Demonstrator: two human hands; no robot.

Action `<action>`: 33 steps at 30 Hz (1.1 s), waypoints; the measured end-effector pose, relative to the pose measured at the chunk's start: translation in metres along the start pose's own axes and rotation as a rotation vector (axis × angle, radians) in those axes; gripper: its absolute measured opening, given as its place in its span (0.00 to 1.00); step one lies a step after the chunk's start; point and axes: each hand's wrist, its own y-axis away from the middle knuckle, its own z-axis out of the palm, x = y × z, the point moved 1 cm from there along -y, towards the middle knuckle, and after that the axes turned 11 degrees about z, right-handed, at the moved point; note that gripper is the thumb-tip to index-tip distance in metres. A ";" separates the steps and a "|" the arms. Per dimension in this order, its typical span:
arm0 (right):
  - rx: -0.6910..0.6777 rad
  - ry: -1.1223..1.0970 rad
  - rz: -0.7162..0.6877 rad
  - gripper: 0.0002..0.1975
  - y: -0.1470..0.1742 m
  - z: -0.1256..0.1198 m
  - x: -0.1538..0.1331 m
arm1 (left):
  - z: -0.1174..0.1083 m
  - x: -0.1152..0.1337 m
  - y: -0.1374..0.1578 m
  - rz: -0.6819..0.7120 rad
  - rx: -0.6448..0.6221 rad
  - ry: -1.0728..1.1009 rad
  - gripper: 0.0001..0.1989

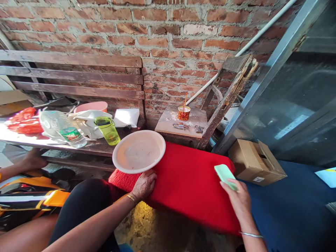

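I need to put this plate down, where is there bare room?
The red cushion is bare between the white plate in the left hand and the green bar in the right hand. The bench behind is crowded.

Against a brick wall (168,38), upper left: wooden slatted bench back (73,75). On the table (86,147) below: clear plastic bottle (63,129) lying down, green bottle (107,130), pink bowl (91,106), red bag (23,120). At centre, small wooden stool (181,124) bearing padlock (180,126) and incense cup (184,113). At right, cardboard box (256,162).
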 end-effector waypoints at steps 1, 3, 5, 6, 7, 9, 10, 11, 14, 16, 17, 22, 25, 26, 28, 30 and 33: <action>-0.078 -0.016 -0.085 0.24 0.009 0.020 -0.014 | 0.000 0.000 0.000 -0.009 -0.006 0.002 0.14; -0.207 0.012 -0.261 0.19 0.026 0.059 -0.039 | -0.001 0.001 -0.001 -0.020 -0.013 0.003 0.15; -0.266 0.104 -0.408 0.14 0.037 0.088 -0.057 | 0.000 0.002 -0.001 -0.016 -0.013 0.003 0.15; -0.271 0.155 -0.453 0.13 0.037 0.096 -0.061 | 0.000 0.002 -0.001 -0.015 -0.013 0.004 0.15; -0.262 0.195 -0.470 0.13 0.035 0.100 -0.062 | 0.001 0.002 -0.001 -0.017 -0.013 0.006 0.15; -0.220 0.227 -0.416 0.16 0.020 0.091 -0.052 | 0.002 0.002 -0.001 -0.031 -0.022 0.008 0.14; -0.186 0.234 -0.353 0.19 0.008 0.080 -0.042 | 0.002 0.003 -0.001 -0.041 -0.029 0.010 0.14; -0.139 0.246 -0.270 0.22 -0.005 0.065 -0.029 | 0.003 0.003 -0.002 -0.049 -0.034 0.013 0.14; 0.052 0.322 0.053 0.30 -0.042 0.014 0.014 | 0.004 0.005 -0.002 -0.067 -0.044 0.023 0.14; 0.151 0.353 0.219 0.31 -0.057 -0.007 0.031 | 0.004 0.006 -0.002 -0.068 -0.043 0.025 0.13; 0.166 0.345 0.244 0.31 -0.060 -0.010 0.032 | 0.004 0.006 -0.002 -0.066 -0.041 0.024 0.13; -0.002 0.200 0.008 0.33 -0.034 0.062 -0.032 | 0.004 0.007 -0.001 -0.063 -0.044 0.004 0.12; -0.123 0.225 -0.239 0.26 -0.006 0.131 -0.091 | 0.005 0.006 0.000 -0.058 -0.048 -0.006 0.13; -0.156 0.236 -0.301 0.22 0.002 0.151 -0.107 | 0.005 0.006 0.001 -0.053 -0.047 -0.010 0.13; -0.213 0.257 -0.392 0.15 0.012 0.183 -0.130 | 0.007 0.005 0.002 -0.047 -0.040 -0.014 0.14; -0.248 0.274 -0.427 0.11 0.015 0.200 -0.141 | 0.007 0.006 0.003 -0.048 -0.022 -0.013 0.14; -0.250 0.317 -0.400 0.12 -0.001 0.194 -0.139 | 0.006 0.007 0.004 -0.049 0.001 -0.002 0.14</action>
